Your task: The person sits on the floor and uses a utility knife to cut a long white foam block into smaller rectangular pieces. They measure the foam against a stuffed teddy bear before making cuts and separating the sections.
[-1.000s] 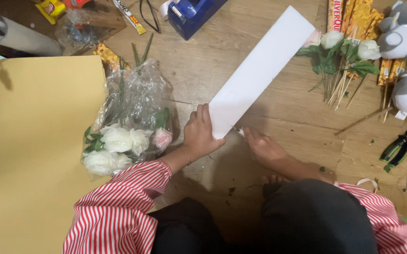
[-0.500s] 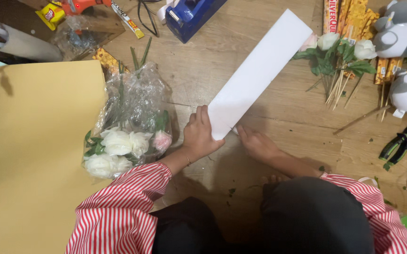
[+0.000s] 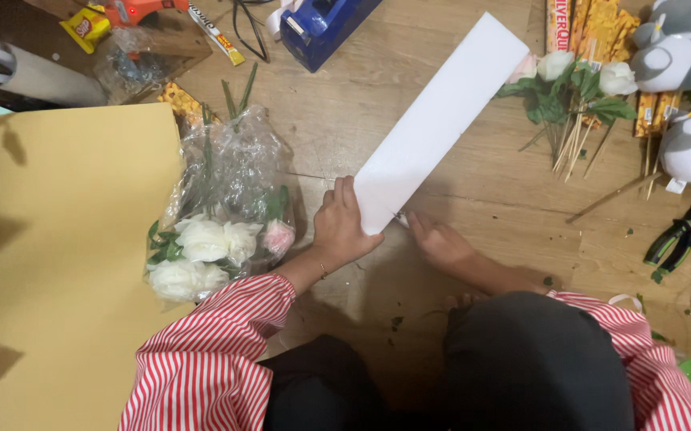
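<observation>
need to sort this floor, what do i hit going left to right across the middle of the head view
large tan paper sheet → clear plastic-wrapped bunch of white and pink roses → left hand → long white foam block → right hand → loose white roses on wooden sticks → black, green-handled pliers

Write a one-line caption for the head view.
Left hand steadies a long white foam block on the wooden floor; right hand touches its near end.

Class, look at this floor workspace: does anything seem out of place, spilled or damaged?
Yes. Small green scraps lie scattered on the wood floor near the knees, and loose sticks lie strewn beside the flower bunch. The white foam strip looks intact.
</observation>
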